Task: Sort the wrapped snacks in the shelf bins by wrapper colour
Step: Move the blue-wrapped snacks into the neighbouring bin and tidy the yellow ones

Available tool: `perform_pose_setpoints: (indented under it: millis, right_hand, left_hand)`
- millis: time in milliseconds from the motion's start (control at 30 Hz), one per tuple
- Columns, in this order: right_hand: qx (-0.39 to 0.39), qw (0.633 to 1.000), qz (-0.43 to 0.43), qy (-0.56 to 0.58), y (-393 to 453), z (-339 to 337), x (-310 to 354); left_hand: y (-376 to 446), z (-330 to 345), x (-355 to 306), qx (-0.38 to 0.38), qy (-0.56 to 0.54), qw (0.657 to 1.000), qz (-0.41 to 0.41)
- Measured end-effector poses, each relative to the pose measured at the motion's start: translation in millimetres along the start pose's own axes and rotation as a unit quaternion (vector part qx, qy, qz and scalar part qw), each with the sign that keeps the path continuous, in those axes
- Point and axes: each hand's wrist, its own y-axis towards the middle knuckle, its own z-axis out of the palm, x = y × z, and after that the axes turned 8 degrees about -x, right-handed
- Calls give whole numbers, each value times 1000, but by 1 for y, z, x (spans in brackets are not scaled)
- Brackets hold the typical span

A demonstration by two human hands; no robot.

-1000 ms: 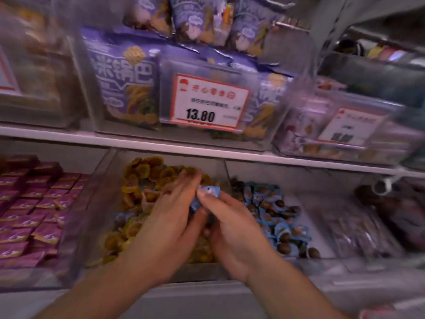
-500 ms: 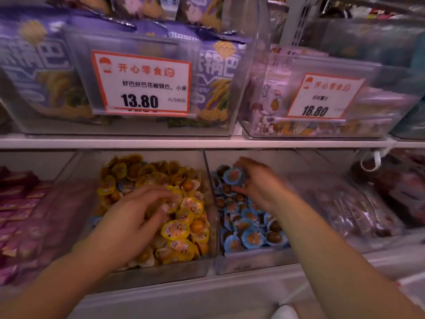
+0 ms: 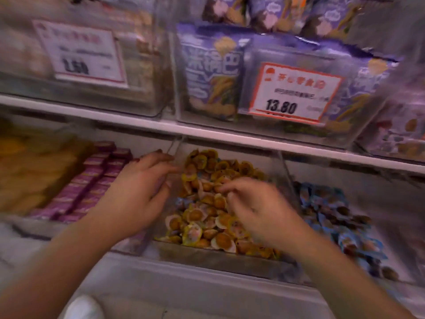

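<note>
Two colours matter to me at this moment: the yellow-wrapped snacks (image 3: 207,210) heaped in the middle clear bin (image 3: 220,256) on the lower shelf, and the blue-wrapped snacks (image 3: 340,217) in the bin to its right. A few bluish wrappers (image 3: 181,201) seem to sit low among the yellow ones, though blur stops me being sure; if so, those are what I judge need picking out.

My right hand (image 3: 259,208) is down in the yellow heap with its fingers curled into the pile. Motion smear hides the tips, so I cannot tell whether they pinch a piece or only rake through. My left hand (image 3: 138,192) lies over the bin's left wall, fingers fairly straight and spread, reaching toward the back corner; it holds nothing that I can see. I read it as steadying or parting the heap so the right can dig.

Left of that bin are rows of purple packets (image 3: 92,180), and farther left a blurred yellow mass. On the upper shelf (image 3: 230,134) stand purple bags (image 3: 211,72) behind a price card (image 3: 296,93) reading 13.80.
</note>
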Motion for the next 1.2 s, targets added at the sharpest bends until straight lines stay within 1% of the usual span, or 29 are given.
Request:
perform_pose_setpoints:
  millis: [67, 167, 233, 333, 400, 433, 500, 567, 600, 667, 700, 800, 867, 1033, 1133, 1200]
  right_hand:
    - [112, 991, -40, -63, 14, 40, 11]
    - [234, 959, -25, -159, 40, 90, 9]
    - [279, 938, -5, -208, 51, 109, 1]
    - [308, 928, 26, -209, 62, 117, -10]
    - [330, 920, 40, -207, 69, 110, -13]
    - [338, 915, 41, -218, 72, 108, -12]
    - [323, 909, 32, -260, 74, 109, -8]
    - [286, 923, 17, -257, 69, 108, -7]
    - [283, 928, 1, -243, 65, 108, -6]
    - [298, 932, -19, -205, 61, 105, -7]
    - [302, 931, -19, -203, 62, 104, -7]
    - [313, 913, -11, -261, 67, 109, -5]
    - [338, 901, -3, -271, 66, 112, -4]
    - [324, 923, 29, -205, 63, 106, -6]
    - [299, 941, 59, -146, 63, 107, -4]
    - [299, 942, 75, -132, 65, 107, -3]
  left_hand:
    - [-12, 1, 14, 0, -9, 1000, -15]
    - [-22, 3, 27, 11, -55, 998, -29]
    - [-23, 4, 31, 22, -66, 997, -25]
    - [-22, 2, 32, 26, -62, 997, -28]
    - [-19, 1, 29, 32, -63, 997, -28]
    - [-19, 0, 28, 33, -65, 997, -32]
    - [-20, -3, 26, 32, -73, 996, -36]
    - [-19, -4, 23, 40, -69, 996, -26]
    - [-19, -5, 23, 41, -65, 997, -25]
    - [-19, -6, 25, 39, -59, 997, -27]
    - [-18, -6, 25, 36, -59, 997, -28]
    - [-17, -5, 23, 33, -67, 997, -27]
    - [-17, -3, 22, 33, -75, 996, -28]
    - [-17, 0, 21, 28, -79, 996, -35]
    - [-16, 1, 22, 22, -81, 996, -36]
    - [-17, 2, 23, 23, -82, 996, -38]
